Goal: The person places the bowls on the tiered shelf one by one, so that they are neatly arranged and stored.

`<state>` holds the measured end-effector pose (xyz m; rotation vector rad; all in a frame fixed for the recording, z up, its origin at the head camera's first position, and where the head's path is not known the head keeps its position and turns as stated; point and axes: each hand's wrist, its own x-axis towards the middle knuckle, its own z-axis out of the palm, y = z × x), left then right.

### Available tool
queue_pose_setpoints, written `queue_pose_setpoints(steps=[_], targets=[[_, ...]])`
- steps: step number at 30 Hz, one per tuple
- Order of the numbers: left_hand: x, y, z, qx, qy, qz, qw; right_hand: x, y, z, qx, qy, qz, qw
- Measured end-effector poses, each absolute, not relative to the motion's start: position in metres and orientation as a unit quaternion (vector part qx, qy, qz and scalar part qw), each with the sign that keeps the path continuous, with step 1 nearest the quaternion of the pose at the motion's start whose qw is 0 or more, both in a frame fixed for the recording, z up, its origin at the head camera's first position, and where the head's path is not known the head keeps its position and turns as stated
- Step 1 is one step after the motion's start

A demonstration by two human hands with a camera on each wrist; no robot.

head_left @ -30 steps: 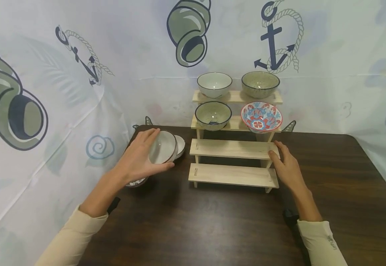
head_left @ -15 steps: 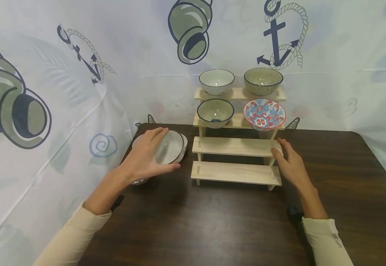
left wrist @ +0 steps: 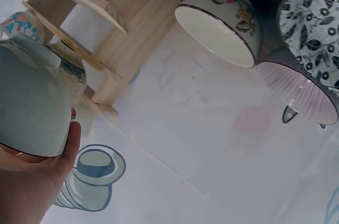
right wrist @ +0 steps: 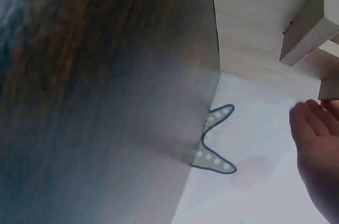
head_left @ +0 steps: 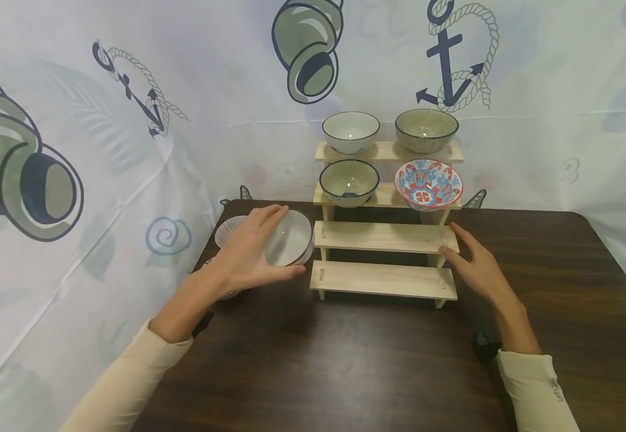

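My left hand (head_left: 248, 255) grips a white bowl (head_left: 290, 240) with a dark rim, thumb in front and fingers behind. The bowl is tilted and raised beside the left end of a four-tier wooden stand (head_left: 383, 279). In the left wrist view the bowl's pale side (left wrist: 32, 97) shows above the hand. At the stand's right end, my right hand (head_left: 475, 264) touches the third shelf from the top with fingers and thumb extended. On the two upper tiers stand a white bowl (head_left: 351, 133), a speckled bowl (head_left: 426, 131), a green bowl (head_left: 348, 183) and a red-and-blue patterned bowl (head_left: 429, 185).
Left of the stand are a pink-striped bowl (left wrist: 299, 83), a flower-painted bowl (left wrist: 222, 28) and a black-and-white leaf bowl (left wrist: 312, 33), mostly hidden by my left hand in the head view. A patterned cloth (head_left: 226, 84) hangs behind the dark wooden table (head_left: 318, 366).
My left hand has carried the white bowl rightward, closer to the stand, uncovering the pink-striped bowl. The right hand stays at the stand's right end. The head view has shifted slightly.
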<state>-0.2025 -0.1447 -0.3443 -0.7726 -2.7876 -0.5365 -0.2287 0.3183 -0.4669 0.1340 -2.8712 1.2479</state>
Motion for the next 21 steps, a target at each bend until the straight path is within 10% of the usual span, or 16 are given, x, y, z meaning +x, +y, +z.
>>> queue_pose_setpoints(steps=[21], targets=[[-0.209, -0.106, -0.344, -0.319, -0.926, -0.177, 0.101, -0.227, 0.319, -0.467, 0.057, -0.899, 0.433, -0.011]])
